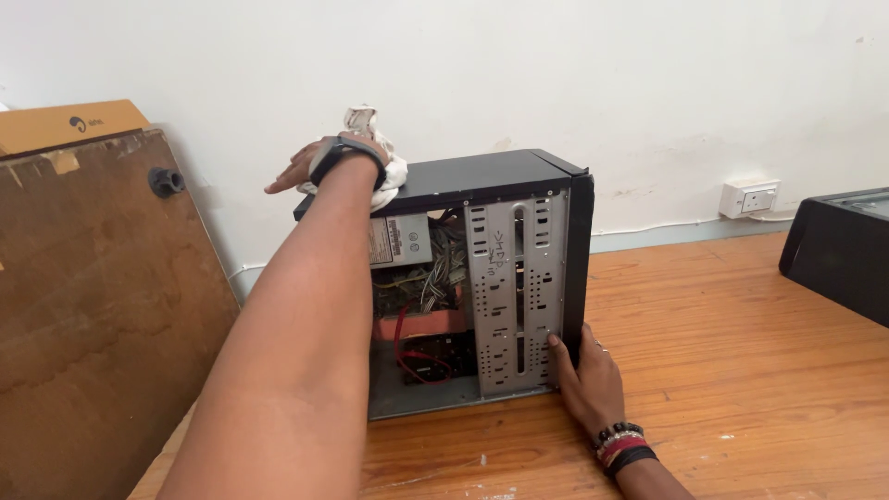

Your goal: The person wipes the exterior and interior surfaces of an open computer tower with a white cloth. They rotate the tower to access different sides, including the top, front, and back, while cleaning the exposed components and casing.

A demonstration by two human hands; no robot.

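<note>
Two hands: left hand [319, 167] presses cloth [375, 139] flat-open; right hand [585, 375] steadies computer case [491, 278].

Left arm stretched far forward, left hand [319, 167] flat, palm down, fingers extended. Right hand [585, 375] low, fingers curled, thumb up, beaded bands at wrist.

The white cloth [380, 148] is partly hidden under the left hand [315, 165]; the black box [843, 255] is cut off at the right edge.
</note>
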